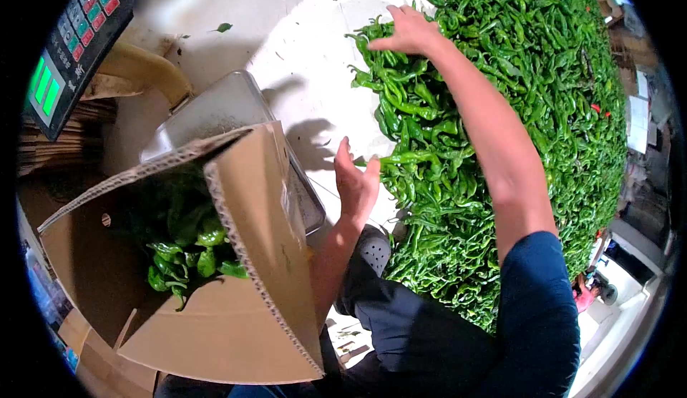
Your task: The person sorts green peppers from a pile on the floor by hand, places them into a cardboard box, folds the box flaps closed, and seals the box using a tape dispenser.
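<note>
Glare bleaches the floor (pixel 315 49) inside dark, curved edges.

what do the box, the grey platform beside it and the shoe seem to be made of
Box: corrugated cardboard, matte brown, with wavy fluting along its cut edges.
Platform: probably metal, perhaps stainless steel, judging by its smooth grey surface and soft sheen.
Shoe: likely moulded foam or rubber, dull grey, with round holes.
</note>
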`<state>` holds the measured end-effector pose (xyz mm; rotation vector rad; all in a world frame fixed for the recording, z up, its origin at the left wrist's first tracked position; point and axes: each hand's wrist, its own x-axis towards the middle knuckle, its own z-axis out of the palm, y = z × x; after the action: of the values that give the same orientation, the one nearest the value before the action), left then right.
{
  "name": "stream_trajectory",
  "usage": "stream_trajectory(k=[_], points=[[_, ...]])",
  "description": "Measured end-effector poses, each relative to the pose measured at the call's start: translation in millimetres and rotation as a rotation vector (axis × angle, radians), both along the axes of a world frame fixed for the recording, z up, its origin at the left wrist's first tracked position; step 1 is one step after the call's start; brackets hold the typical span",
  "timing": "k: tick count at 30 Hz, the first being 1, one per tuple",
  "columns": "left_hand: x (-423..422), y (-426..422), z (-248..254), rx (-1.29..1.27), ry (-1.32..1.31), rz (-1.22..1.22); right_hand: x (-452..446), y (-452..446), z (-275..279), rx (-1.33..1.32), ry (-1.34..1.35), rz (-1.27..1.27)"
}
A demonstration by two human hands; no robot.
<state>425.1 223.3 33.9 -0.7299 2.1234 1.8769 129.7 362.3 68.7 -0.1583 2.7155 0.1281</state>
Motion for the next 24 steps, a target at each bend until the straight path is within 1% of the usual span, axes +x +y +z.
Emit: stream_trajectory(k=[2,3,5,8,10,11,14,15,17,18,20,21,22,24], points=[[-8,2,11,0.047,-0.054,0.047,0,-16,-17,0.029,-0.013,0.01],[-8,5,6,0.031,-0.041,0.015,1,-24,-22,0.044,-0.017,0.02],[-11,13,-2,0.004,-0.01,-0.044,4,-31,-22,0.069,-0.067,0.06],[-28,25,-5,0.01,-0.058,-0.028,1,-38,-17,0.113,-0.096,0.125],[-46,28,-7,-0.003,-0.02,0.082,0,-43,-15,0.153,-0.117,0.182],[-55,27,-18,-0.054,0.025,0.107,6,-46,-8,0.105,-0.116,0.127],[-85,25,-41,-0.257,0.178,0.133,6,-34,-2,-0.044,-0.126,0.117],[-92,25,-44,-0.33,0.227,0.134,6,-30,-1,-0.052,-0.145,0.132],[-107,26,-47,-0.368,0.174,0.12,4,-22,-2,-0.068,-0.182,0.16],[-114,24,-45,-0.389,0.147,0.109,4,-18,-10,-0.082,-0.146,0.155],[-123,24,-38,-0.467,0.037,0.016,10,-10,-30,-0.114,-0.078,0.14],[-127,22,-34,-0.484,0.0,-0.034,12,-6,-34,-0.206,-0.029,0.094],[-127,22,-32,-0.503,-0.04,-0.088,12,-5,-39,-0.226,-0.058,0.081],[-132,28,-40,-0.585,-0.038,-0.043,5,1,-44,-0.266,-0.106,0.049]])
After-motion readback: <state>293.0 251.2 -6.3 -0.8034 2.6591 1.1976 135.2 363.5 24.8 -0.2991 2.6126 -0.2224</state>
